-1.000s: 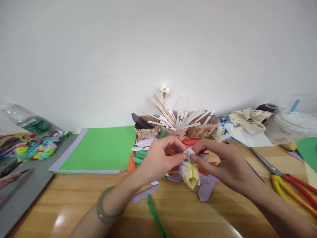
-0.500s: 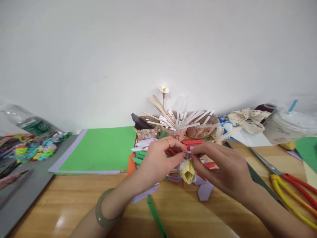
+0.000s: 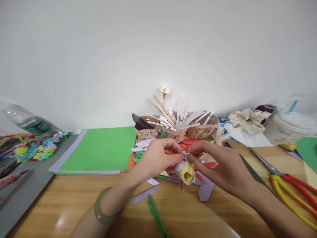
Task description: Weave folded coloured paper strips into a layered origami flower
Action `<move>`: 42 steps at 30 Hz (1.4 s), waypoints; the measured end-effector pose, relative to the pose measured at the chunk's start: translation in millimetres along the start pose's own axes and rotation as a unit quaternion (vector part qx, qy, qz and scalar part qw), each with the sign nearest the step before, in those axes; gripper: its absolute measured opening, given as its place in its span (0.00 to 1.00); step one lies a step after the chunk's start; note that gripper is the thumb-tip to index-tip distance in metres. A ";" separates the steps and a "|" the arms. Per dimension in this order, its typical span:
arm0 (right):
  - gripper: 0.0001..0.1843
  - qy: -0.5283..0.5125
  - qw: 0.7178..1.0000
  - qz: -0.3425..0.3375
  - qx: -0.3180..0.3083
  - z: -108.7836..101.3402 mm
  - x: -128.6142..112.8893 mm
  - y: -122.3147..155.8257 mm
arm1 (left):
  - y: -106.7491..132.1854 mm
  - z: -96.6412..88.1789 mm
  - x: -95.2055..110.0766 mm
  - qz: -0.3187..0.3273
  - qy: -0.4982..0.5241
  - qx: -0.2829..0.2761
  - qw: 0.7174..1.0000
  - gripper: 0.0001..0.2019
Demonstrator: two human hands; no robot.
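A paper flower point(image 3: 187, 172) with a yellow middle and pale purple outer petals hangs between my hands, its cup facing me. My left hand point(image 3: 162, 155) pinches it at the upper left with thumb and forefinger. From the right, my right hand point(image 3: 220, 163) pinches its pale upper edge in the same way, fingertips close to those of the left. Just what the fingertips press is partly hidden. Behind and under the flower lie folded paper strips in purple, red, orange and green. A purple paper piece point(image 3: 206, 191) lies below my right hand.
Green paper sheets point(image 3: 106, 148) lie at left. Baskets point(image 3: 174, 135) of sticks and white rolls stand behind. Scissors point(image 3: 274, 170) with yellow and red handles, lace point(image 3: 247, 120) and a plastic cup point(image 3: 289, 124) are at right. A green strip point(image 3: 157, 216) lies in front. Another person's hand point(image 3: 11, 180) is far left.
Both hands have shifted slightly left with the flower. The fingertips have moved a little along its upper edge, and more of the pale purple petals shows.
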State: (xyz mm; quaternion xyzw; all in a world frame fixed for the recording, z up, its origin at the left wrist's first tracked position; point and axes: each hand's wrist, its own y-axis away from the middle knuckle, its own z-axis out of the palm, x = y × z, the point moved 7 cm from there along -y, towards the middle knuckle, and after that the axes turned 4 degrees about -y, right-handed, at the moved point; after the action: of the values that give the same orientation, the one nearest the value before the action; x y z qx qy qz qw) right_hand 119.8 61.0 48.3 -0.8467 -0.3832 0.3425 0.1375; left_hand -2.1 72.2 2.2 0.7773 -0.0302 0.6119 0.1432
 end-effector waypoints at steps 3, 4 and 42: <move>0.02 -0.075 0.994 0.064 -0.051 3.7 7.7 -2.4 | 0.9 -3.6 2.1 0.021 -0.008 0.028 0.999 0.08; 0.02 -0.086 0.992 0.074 -0.055 3.8 9.3 -2.6 | 1.3 -4.3 3.6 0.030 -0.012 0.033 0.999 0.08; 0.10 0.023 0.990 -0.076 0.116 -18.2 0.2 -1.4 | -11.8 -1.7 11.9 0.170 0.082 -0.001 0.982 0.06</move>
State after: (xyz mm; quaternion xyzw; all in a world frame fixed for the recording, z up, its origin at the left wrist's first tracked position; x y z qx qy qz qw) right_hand 131.7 62.6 62.2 -0.8013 -0.4008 0.3535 0.2689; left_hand 1.9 85.4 11.9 0.7076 -0.1508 0.6892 0.0404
